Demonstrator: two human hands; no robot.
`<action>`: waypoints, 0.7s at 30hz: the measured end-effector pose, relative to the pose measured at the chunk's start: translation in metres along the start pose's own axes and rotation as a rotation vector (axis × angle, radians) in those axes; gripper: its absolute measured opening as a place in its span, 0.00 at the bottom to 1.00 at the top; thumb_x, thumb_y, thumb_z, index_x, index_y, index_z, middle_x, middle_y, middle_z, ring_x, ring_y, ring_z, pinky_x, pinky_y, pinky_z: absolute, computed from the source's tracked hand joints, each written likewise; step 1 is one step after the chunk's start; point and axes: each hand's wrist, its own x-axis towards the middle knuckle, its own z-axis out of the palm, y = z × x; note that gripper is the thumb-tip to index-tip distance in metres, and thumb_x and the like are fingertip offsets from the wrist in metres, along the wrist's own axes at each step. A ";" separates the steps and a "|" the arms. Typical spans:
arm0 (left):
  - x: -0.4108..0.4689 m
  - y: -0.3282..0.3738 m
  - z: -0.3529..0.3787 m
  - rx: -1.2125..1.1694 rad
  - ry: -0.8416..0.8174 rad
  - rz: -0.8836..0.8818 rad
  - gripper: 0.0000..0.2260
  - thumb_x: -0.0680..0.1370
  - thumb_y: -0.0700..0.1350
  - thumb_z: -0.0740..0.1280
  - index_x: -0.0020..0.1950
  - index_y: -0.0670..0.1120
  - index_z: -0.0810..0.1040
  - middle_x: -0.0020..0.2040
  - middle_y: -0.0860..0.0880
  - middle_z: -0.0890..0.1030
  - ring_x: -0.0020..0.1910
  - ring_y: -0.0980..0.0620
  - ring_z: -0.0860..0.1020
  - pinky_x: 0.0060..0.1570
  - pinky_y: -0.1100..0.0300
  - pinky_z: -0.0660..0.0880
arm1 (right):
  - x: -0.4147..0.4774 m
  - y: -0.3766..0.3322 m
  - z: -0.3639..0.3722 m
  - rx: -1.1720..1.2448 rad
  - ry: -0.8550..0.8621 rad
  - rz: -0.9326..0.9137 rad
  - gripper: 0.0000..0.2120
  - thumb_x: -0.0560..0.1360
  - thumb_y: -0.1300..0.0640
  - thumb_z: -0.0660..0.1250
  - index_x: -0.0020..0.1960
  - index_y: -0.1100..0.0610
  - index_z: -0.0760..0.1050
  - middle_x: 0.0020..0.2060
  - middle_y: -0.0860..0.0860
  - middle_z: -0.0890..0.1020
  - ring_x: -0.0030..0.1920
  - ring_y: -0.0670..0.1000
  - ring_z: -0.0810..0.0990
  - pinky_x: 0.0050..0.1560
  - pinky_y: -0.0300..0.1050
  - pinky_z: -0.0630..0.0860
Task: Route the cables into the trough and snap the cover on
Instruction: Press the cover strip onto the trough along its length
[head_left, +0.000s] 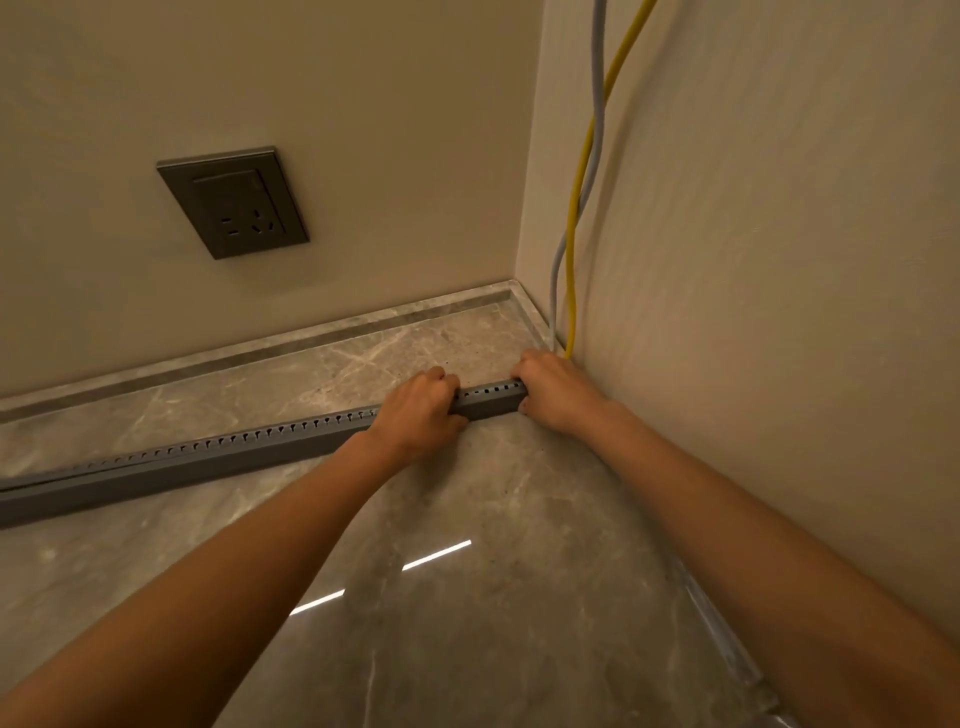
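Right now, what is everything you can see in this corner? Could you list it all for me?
Cable trough: one, grey, slotted, lying on the floor, running from the left edge toward the right wall.
Yellow cable: one, yellow, hanging down the right wall to the floor.
Grey cable: one, pale grey, hanging beside the yellow one, crossing it.
Wall socket: one, dark grey, on the back wall.
Floor: grey marble-look tile, glossy.
Skirting: grey stone strip along the back wall.
Left hand: one, gripping the trough.
Right hand: one, gripping the trough's end by the right wall.
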 end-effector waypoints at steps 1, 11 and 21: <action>-0.005 -0.009 -0.002 -0.009 -0.010 -0.032 0.15 0.76 0.47 0.67 0.58 0.41 0.74 0.57 0.42 0.75 0.54 0.44 0.75 0.51 0.53 0.74 | 0.001 -0.003 0.000 -0.012 -0.009 0.006 0.13 0.73 0.61 0.67 0.57 0.63 0.76 0.56 0.59 0.77 0.57 0.59 0.76 0.55 0.51 0.74; -0.027 -0.046 -0.012 0.024 -0.084 -0.102 0.17 0.76 0.47 0.66 0.62 0.41 0.71 0.60 0.41 0.74 0.58 0.44 0.73 0.56 0.53 0.72 | 0.017 -0.065 0.010 0.090 -0.108 -0.096 0.18 0.72 0.55 0.70 0.58 0.61 0.74 0.57 0.58 0.75 0.58 0.57 0.73 0.56 0.49 0.71; -0.026 -0.045 -0.004 0.039 0.002 -0.078 0.15 0.76 0.44 0.65 0.60 0.39 0.72 0.59 0.40 0.75 0.57 0.42 0.73 0.55 0.52 0.71 | 0.022 -0.070 0.012 0.017 -0.108 -0.133 0.16 0.73 0.56 0.69 0.58 0.61 0.75 0.57 0.59 0.75 0.58 0.58 0.73 0.56 0.49 0.70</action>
